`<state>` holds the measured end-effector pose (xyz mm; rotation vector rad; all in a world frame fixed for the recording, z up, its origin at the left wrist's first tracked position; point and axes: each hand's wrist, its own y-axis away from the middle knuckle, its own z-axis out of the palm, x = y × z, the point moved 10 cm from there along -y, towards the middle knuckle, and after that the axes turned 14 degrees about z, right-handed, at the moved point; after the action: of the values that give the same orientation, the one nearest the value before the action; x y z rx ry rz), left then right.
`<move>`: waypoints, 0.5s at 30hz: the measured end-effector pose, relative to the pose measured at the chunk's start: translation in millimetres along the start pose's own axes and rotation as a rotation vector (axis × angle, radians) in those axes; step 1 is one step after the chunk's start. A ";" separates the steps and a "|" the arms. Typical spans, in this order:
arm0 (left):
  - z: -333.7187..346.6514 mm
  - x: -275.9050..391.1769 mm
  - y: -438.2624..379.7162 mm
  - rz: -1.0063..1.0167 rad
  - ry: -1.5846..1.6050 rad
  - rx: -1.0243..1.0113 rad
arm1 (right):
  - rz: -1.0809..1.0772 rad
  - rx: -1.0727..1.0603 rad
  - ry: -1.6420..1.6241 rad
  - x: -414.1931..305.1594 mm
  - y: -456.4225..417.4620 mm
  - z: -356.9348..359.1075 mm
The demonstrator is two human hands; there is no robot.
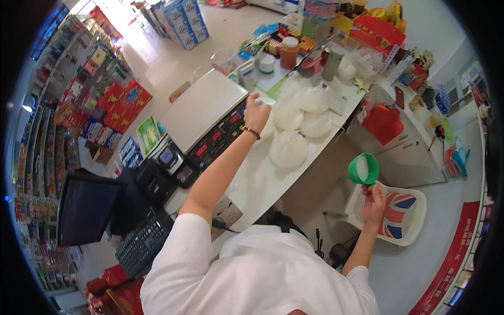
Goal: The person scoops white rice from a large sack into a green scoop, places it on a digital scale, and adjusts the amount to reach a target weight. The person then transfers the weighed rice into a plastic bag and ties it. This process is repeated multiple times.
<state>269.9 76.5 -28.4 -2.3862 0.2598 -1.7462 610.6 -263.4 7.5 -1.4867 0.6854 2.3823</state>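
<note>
My right hand (374,201) grips the handle of a green plastic scoop (363,169) that holds a white granular substance, held out over the floor near a chair. My left hand (256,114) reaches across the counter beside the control panel of a digital scale (216,136), whose red digits are lit. Its fingers are bent at clear plastic; whether they grip it is hard to tell. Several clear plastic bags filled with white contents, one in front (289,149), lie on the white counter (252,189) to the right of that hand.
Left of me stand a monitor (88,208), a black keyboard (141,244) and a black card device. Jars (289,53), a calculator (337,103) and small packs crowd the counter's far end. A white plastic chair (417,212) with a flag pattern stands at right, by a cabinet (413,165).
</note>
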 end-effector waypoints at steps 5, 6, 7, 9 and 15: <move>12.3 -28.7 30.8 0.124 -0.227 -0.655 | -0.029 -0.059 -0.020 4.1 10.4 4.3; -2.3 -35.1 33.4 0.051 -0.120 -0.644 | -0.026 -0.075 -0.019 6.6 11.9 6.9; -18.0 -38.7 34.4 0.000 0.011 -0.615 | 0.002 -0.069 -0.019 12.5 13.5 7.9; -65.5 -44.2 32.0 0.072 -0.127 -0.516 | -0.008 -0.090 -0.017 16.8 18.7 12.5; -154.6 -113.1 137.3 -0.005 -0.502 -0.579 | 0.014 -0.068 -0.106 45.5 49.7 15.0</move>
<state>83.5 -35.0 -119.8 -3.1172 0.7638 -1.1046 556.4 -299.9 -14.8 -1.3735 0.5972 2.4977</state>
